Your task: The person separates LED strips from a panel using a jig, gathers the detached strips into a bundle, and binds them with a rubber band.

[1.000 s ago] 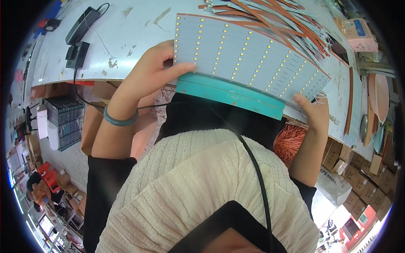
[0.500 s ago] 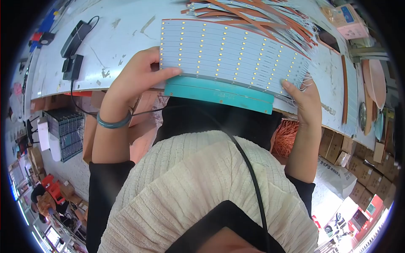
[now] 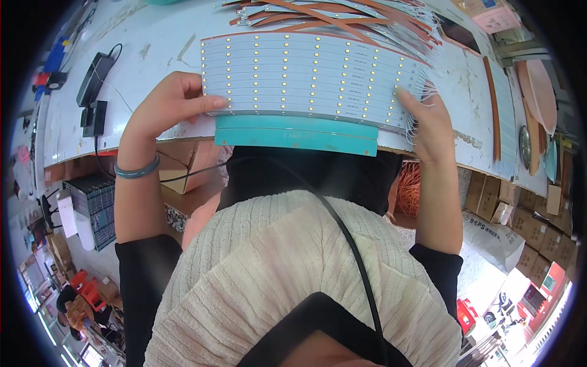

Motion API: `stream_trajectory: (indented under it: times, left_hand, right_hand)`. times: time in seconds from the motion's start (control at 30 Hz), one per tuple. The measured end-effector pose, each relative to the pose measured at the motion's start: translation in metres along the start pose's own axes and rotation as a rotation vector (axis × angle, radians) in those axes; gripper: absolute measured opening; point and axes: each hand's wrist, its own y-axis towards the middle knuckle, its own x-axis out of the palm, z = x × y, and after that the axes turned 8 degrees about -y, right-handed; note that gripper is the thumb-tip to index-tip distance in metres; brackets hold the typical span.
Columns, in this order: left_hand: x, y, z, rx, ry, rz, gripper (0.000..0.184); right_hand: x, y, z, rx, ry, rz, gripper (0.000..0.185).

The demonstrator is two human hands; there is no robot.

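Note:
A sheaf of white LED strips (image 3: 299,76), dotted with small yellow LEDs, lies side by side between my two hands. My left hand (image 3: 168,103) clasps its left end, thumb on the top face and the other fingers partly hidden behind the edge. At the right end, where thin white wires (image 3: 422,85) stick out, my right hand (image 3: 431,122) presses its thumb on the strips, with its fingers mostly hidden. Directly below the sheaf, a teal bar-shaped board (image 3: 296,136) projects past the table's front edge.
Behind the sheaf, brown and white strips (image 3: 342,17) lie in a tangled heap. A black power adapter (image 3: 93,118) with a cable sits on the table (image 3: 159,61) at left. Further strips (image 3: 501,110) lie at right. Cardboard boxes (image 3: 532,235) stand below, at right.
In the view, both hands and the LED strips have shifted left, and the sheaf looks more level. The teal board has shifted left too. Both hands keep their hold.

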Motion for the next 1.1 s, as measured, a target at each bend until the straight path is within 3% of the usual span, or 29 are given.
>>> stream_trajectory:
  times: [0.13, 0.27, 0.37, 0.4, 0.47, 0.5, 0.6, 0.7, 0.8, 0.87, 0.93, 0.97, 1.0, 1.07, 1.1]
  left_hand:
    - [0.012, -0.003, 0.004, 0.027, 0.071, 0.082, 0.038]
    - [0.02, -0.012, 0.001, 0.096, 0.017, 0.188, 0.036]
    - [0.035, -0.02, -0.01, 0.373, -0.006, 0.39, 0.03]
    - [0.035, -0.022, -0.01, 0.47, 0.065, 0.364, 0.028]
    - [0.037, -0.025, -0.01, 0.657, 0.213, 0.301, 0.024]
    - [0.04, -0.026, -0.01, 0.608, 0.177, 0.281, 0.02]
    - [0.047, -0.024, -0.008, 0.477, 0.066, 0.215, 0.008]
    - [0.047, -0.023, -0.012, 0.489, 0.028, 0.208, 0.005]
    - [0.048, -0.022, -0.013, 0.48, -0.015, 0.208, 0.005]
    - [0.048, -0.023, -0.014, 0.471, -0.023, 0.197, 0.005]
    - [0.047, -0.02, -0.015, 0.487, -0.006, 0.191, 0.005]
    - [0.047, -0.019, -0.015, 0.482, -0.007, 0.187, 0.005]
    - [0.047, -0.02, -0.015, 0.475, -0.009, 0.186, 0.005]
    - [0.048, -0.022, -0.015, 0.478, -0.011, 0.195, 0.005]
    - [0.048, -0.023, -0.014, 0.492, -0.01, 0.205, 0.005]
  right_hand:
    - [0.008, 0.008, 0.013, -0.21, -0.279, 0.069, 0.052]
    - [-0.01, 0.005, 0.002, -0.155, 0.03, 0.157, 0.055]
    - [-0.058, -0.001, 0.002, -0.139, 0.021, 0.523, 0.055]
    - [-0.094, -0.001, 0.01, -0.213, 0.048, 0.416, 0.05]
    - [-0.139, -0.004, 0.019, -0.221, 0.004, 0.53, 0.047]
    - [-0.154, -0.008, 0.021, -0.19, -0.034, 0.624, 0.048]
    - [-0.18, -0.018, 0.024, -0.185, -0.128, 0.57, 0.05]
    - [-0.184, -0.014, 0.038, -0.296, -0.733, 1.029, 0.048]
    - [-0.106, -0.026, -0.012, -0.448, -0.998, 1.212, 0.044]
    - [-0.036, -0.023, -0.025, -0.545, -0.475, 0.766, 0.037]
    - [0.032, -0.02, -0.028, -0.597, -0.774, 0.193, 0.026]
    - [0.064, -0.013, -0.03, -0.746, -0.813, -0.108, 0.029]
    - [0.092, -0.008, -0.029, -0.894, -0.92, -0.225, 0.026]
    - [0.132, 0.001, -0.017, -0.915, -0.898, -0.409, 0.02]
    - [0.139, 0.004, -0.015, -0.906, -0.9, -0.398, 0.019]
